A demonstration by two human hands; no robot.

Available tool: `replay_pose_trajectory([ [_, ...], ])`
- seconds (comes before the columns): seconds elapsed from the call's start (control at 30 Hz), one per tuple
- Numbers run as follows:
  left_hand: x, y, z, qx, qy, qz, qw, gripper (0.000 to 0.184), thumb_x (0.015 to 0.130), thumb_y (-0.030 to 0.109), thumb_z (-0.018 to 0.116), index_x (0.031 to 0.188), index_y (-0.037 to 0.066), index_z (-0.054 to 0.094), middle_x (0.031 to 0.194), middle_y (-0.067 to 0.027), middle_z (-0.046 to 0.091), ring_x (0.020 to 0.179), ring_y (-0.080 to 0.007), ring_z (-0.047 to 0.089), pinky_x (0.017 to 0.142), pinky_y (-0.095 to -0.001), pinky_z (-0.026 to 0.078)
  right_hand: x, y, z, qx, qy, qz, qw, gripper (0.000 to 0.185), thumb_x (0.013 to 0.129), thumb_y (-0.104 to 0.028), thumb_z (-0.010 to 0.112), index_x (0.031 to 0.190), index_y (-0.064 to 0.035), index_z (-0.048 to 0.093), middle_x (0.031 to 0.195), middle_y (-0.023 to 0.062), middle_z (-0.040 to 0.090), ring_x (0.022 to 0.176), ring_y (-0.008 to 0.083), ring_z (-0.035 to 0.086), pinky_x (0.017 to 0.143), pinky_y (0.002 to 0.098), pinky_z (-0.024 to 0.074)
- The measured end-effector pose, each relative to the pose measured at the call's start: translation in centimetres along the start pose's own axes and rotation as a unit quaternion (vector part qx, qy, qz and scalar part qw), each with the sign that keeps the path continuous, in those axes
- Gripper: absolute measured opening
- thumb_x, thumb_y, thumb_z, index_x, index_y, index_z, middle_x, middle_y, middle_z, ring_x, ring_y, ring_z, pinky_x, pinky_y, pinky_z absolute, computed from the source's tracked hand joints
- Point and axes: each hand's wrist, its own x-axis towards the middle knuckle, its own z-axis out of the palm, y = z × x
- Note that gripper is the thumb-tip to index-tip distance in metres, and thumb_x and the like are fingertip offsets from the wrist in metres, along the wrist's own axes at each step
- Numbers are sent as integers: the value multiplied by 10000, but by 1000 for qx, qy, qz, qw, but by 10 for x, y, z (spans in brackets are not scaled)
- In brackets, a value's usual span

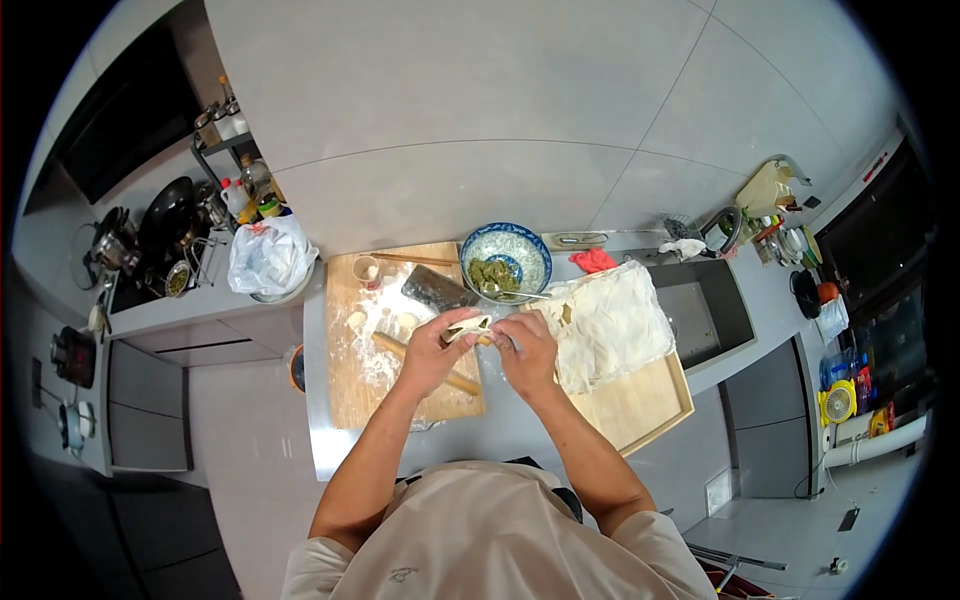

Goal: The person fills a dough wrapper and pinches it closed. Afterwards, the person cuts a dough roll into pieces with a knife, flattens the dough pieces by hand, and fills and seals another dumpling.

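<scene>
A pale dumpling (468,326), its dough folded around dark green filling, is held up between my hands above the board. My left hand (434,352) is closed around its left side. Pinching its right edge are the fingers of my right hand (529,352). Below, a wooden rolling pin (460,382) lies across the floured cutting board (350,405), partly hidden by my left hand. Small dough pieces (407,321) sit on the flour. Just beyond my hands stands a blue-patterned bowl (548,262) with green filling (493,275) and a spoon (528,295).
To the right, a wooden tray (655,412) carries a white floury sheet (622,330). A dark rectangular object (438,288) and a small cup (367,272) are on the board. Behind lies a red cloth (594,260); a sink (705,315) is farther right, a white plastic bag (270,257) left.
</scene>
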Motion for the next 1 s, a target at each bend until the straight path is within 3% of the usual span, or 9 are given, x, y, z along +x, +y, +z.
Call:
replay_pose_trajectory([
  [0.17,3,3,-6,21,-10,6,1000,406,992,94,761,1376,17,656,1295,-54,720,1128,-120,654,965,-278,533,3,1,1,2,9,-38,999,249,804,-51,857,1040,-61,778,989,95,719,937,300,670,798,391,554],
  [0.23,3,4,-8,28,-13,6,999,404,992,94,761,1376,21,657,1292,-54,721,1120,-118,655,953,-275,534,10,-19,-7,51,-10,122,991,277,800,-57,868,1063,-64,781,1017,92,724,963,297,674,810,385,554],
  [0.27,3,3,-8,27,-15,2,1000,399,993,95,760,1372,23,660,1290,-55,721,1118,-115,653,946,-272,533,11,-17,-6,51,-10,123,991,277,800,-57,868,1063,-64,781,1017,92,724,963,297,674,810,385,554],
  [0.33,3,8,-8,26,-17,-2,1000,393,993,95,759,1368,24,663,1289,-56,721,1116,-112,651,938,-270,532,14,-4,-5,32,-11,12,999,310,794,-50,875,1089,-68,781,1050,86,729,988,292,677,820,378,554],
  [0.47,6,10,-8,39,-23,-1,999,381,1010,73,727,1381,15,659,1294,-47,714,1101,-96,645,942,-267,539,13,9,-2,50,-27,-6,998,363,776,-18,887,1117,-65,773,1021,72,727,972,276,664,851,370,547],
  [0.73,8,10,-10,55,-26,18,998,378,1005,69,731,1375,27,665,1271,-55,720,1057,-102,654,901,-262,543,16,9,3,-8,-13,-79,997,298,753,4,875,1026,-62,776,990,87,719,932,296,661,815,383,546],
  [0.9,11,7,-17,102,-27,27,994,380,1002,59,727,1377,36,668,1313,-79,705,1059,-104,656,878,-268,554,25,-3,-1,16,6,-76,997,277,768,14,858,1019,-65,771,970,79,721,896,293,655,790,389,537],
  [1.0,11,9,-15,75,-27,9,997,370,995,50,736,1361,40,681,1295,-51,703,1100,-106,645,924,-271,540,24,2,1,17,-10,-86,996,258,784,11,850,1016,-68,771,963,79,721,883,291,653,783,390,534],
])
